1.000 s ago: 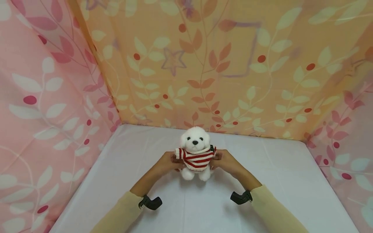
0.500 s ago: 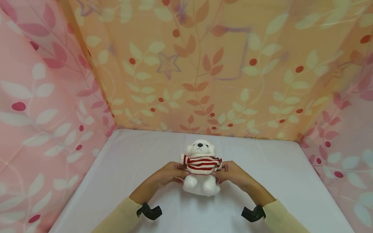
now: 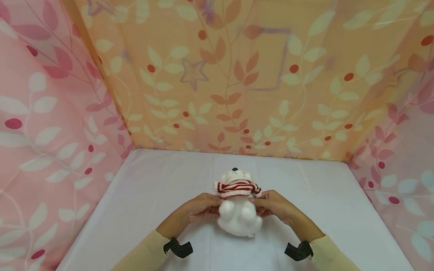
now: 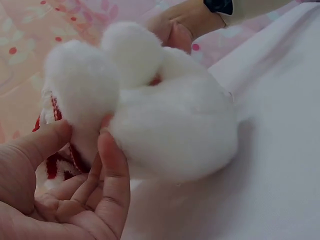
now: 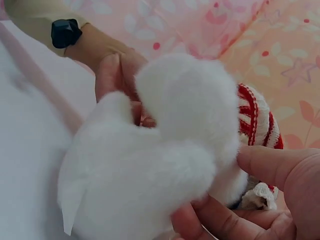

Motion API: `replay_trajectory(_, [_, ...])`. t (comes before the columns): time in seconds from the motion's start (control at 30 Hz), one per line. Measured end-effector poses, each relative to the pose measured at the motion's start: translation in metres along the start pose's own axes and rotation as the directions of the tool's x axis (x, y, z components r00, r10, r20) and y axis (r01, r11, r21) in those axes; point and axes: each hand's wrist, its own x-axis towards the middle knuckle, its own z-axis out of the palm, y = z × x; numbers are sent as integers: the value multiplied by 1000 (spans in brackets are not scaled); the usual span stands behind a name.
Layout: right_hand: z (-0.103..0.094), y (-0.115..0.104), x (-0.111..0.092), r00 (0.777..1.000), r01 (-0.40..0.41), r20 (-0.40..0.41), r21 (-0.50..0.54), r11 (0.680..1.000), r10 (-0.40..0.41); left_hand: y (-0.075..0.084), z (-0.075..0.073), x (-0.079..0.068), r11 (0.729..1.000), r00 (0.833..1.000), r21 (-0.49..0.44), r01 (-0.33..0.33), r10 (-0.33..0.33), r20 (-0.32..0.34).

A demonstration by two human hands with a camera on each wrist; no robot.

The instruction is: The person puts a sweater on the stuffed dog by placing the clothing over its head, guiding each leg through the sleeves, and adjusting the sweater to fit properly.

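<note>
A white plush dog (image 3: 239,217) in a red-and-white striped knit sweater (image 3: 239,188) is tipped back, its underside and feet facing me in the head view. My left hand (image 3: 204,207) pinches it on the left side, thumb near the sweater hem. On the opposite side my right hand (image 3: 271,204) grips it in the same way. The left wrist view shows the thumb and fingertips of the left hand (image 4: 75,185) pressed into the white fur. In the right wrist view, a small white tag (image 5: 74,210) sticks out from the plush dog's bottom.
A white-covered table (image 3: 162,173) lies beneath the hands. Behind it hangs an orange leaf-patterned cloth (image 3: 223,75), with pink patterned cloth (image 3: 34,150) at the left and more at the right. Black wrist devices (image 3: 178,248) sit at both cuffs.
The plush dog has tilted backward, from facing me upright to showing its underside, and has come nearer with both hands. Both hands keep their grip on its sides.
</note>
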Motion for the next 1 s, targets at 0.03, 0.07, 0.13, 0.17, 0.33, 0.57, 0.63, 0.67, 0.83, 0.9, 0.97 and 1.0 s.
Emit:
replay_trajectory(0.03, [0, 1, 1, 1000, -5, -4, -3, 1000, 5, -1, 0, 1, 1000, 1000, -6, -4, 4, -1])
replay_trajectory(0.07, [0, 3, 1, 1000, -10, -8, -4, 1000, 10, -3, 0, 2, 1000, 1000, -9, -12, 12, -5])
replay_trajectory(0.13, [0, 5, 3, 1000, -20, -21, -9, 1000, 19, -3, 1, 2, 999, 999, 3, -35, 35, -27])
replay_trajectory(0.17, [0, 6, 3, 999, -23, -26, -11, 1000, 23, -4, 2, 2, 998, 998, 23, -52, 53, -46])
replay_trajectory(0.33, [0, 12, 6, 997, -38, -66, -12, 999, 37, -2, 7, 3, 952, 967, 258, -163, 206, -152])
replay_trajectory(0.57, [-2, 17, 5, 995, -30, -102, -57, 998, 24, 0, 13, 5, 815, 887, 527, -242, 406, -219])
replay_trajectory(0.63, [-3, 15, 2, 993, -3, -117, -125, 992, -11, 0, 15, 4, 764, 860, 595, -249, 457, -227])
replay_trajectory(0.67, [-3, 13, 1, 990, 6, -135, -163, 987, -29, 1, 16, 4, 735, 846, 630, -250, 482, -227])
replay_trajectory(0.83, [-4, -3, -9, 936, 57, -306, -362, 930, -176, 5, 23, 1, 554, 801, 805, -213, 571, -181])
replay_trajectory(0.9, [-3, -11, -13, 888, 79, -371, -459, 885, -271, 7, 26, -1, 464, 782, 868, -176, 602, -163])
replay_trajectory(0.97, [-1, -20, -15, 835, 109, -395, -562, 820, -382, 8, 29, -2, 401, 767, 906, -134, 621, -162])
replay_trajectory(1.0, [1, -25, -17, 811, 126, -389, -615, 779, -438, 9, 30, -2, 380, 762, 918, -114, 627, -165])
